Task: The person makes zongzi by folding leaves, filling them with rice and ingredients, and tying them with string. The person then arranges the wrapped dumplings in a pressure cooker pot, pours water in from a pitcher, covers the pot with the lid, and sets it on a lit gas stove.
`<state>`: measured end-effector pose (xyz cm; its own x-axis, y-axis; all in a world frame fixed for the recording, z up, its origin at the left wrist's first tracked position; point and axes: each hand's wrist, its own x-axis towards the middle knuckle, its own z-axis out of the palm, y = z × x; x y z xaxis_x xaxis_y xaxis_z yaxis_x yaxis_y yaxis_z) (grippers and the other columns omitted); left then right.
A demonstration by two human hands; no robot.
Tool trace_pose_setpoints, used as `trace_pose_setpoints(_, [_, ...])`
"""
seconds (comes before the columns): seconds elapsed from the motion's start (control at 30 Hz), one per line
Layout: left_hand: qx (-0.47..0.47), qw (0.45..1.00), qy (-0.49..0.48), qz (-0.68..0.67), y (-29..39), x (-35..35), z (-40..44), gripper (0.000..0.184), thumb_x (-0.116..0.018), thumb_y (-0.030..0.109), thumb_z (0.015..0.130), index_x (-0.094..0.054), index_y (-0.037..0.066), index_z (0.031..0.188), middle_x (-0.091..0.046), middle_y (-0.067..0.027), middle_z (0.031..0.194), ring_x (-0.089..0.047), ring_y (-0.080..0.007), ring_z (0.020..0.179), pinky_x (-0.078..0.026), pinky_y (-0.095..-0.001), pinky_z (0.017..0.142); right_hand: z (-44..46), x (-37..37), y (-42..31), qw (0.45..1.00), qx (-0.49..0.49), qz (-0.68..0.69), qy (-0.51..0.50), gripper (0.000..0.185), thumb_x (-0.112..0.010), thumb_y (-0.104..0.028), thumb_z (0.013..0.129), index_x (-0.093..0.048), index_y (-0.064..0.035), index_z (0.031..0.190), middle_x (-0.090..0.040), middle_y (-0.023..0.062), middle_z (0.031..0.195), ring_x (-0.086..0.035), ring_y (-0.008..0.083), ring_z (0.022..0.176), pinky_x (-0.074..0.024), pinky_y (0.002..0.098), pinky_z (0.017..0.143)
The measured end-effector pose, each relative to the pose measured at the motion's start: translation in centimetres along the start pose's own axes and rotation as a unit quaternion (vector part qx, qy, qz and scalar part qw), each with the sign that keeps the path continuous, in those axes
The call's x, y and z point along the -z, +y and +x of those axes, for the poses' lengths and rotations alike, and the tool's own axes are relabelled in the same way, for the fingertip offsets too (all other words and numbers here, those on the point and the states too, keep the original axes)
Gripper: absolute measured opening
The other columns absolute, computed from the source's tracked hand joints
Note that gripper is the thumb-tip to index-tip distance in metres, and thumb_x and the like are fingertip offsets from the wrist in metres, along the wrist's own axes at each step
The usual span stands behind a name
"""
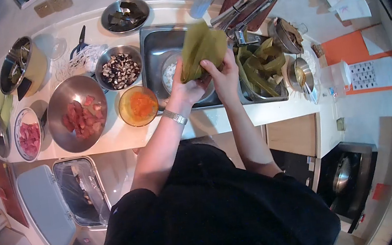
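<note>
Broad green leaves (202, 47), overlapping and folded, are held up over the sink (155, 41) between my two hands. My left hand (186, 85) wraps round their lower left side, with its fingers partly behind them. On the right, my right hand (222, 74) grips the lower edge, thumb in front. Below the leaves, a bowl with white grains (168, 74) sits in the left basin, partly hidden by my hands. More green leaves (263, 69) fill the right basin. Just left of the sink stands a glass bowl of orange yolks (140, 105).
A steel bowl of red meat (84, 117), a bowl of diced mushrooms (121, 70), a bowl of pink meat (28, 137) and white strings (74, 64) with scissors (80, 43) crowd the left counter. The faucet (249, 4) arches over the sink. An open bin (84, 192) stands below.
</note>
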<state>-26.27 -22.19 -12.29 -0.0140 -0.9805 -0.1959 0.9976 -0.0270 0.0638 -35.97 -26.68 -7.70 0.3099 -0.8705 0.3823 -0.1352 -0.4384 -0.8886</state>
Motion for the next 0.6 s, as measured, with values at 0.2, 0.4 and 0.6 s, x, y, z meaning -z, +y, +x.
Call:
trace_pose_setpoints(0.2, [0.027, 0.998, 0.034, -0.052, 2.9, 1.6, -0.6, 0.065, -0.052, 0.062, 0.087, -0.056, 0.008, 0.123, -0.06, -0.0131, 0.121, -0.056, -0.0297, 0.112, -0.043, -0.0476, 0.098, -3.1, 1.3, 0.4, 0.988, 0.129, -0.043, -0.076, 0.03, -0.067, 0.004, 0.066, -0.063, -0.006, 0.093, -0.058, 0.007, 0.105, -0.049, 0.0259, 0.11, -0.0375, 0.038, 0.096])
trace_pose_setpoints(0.4, [0.084, 0.992, 0.025, -0.095, 2.9, 2.6, 0.5, 0.05, -0.053, 0.049, 0.091, -0.058, 0.01, 0.122, -0.06, -0.0123, 0.122, -0.055, -0.0295, 0.114, -0.04, -0.0472, 0.101, -1.6, 0.0, 0.4, 0.997, 0.044, 0.06, -0.017, 0.031, -0.069, -0.002, 0.08, -0.058, -0.0055, 0.109, -0.058, 0.0087, 0.118, -0.051, 0.0218, 0.114, -0.0411, 0.0367, 0.097])
trace_pose_setpoints(0.6, [0.026, 0.998, 0.022, -0.052, 1.5, 0.0, -0.1, 0.042, -0.054, 0.046, 0.092, -0.059, 0.016, 0.122, -0.06, -0.0031, 0.123, -0.053, -0.0208, 0.118, -0.04, -0.0406, 0.102, 2.6, -2.0, 0.2, 0.999, -0.029, -0.041, -0.003, 0.029, -0.071, -0.012, 0.08, -0.061, 0.0022, 0.104, -0.061, 0.0104, 0.095, -0.057, 0.0251, 0.097, -0.0441, 0.0337, 0.087])
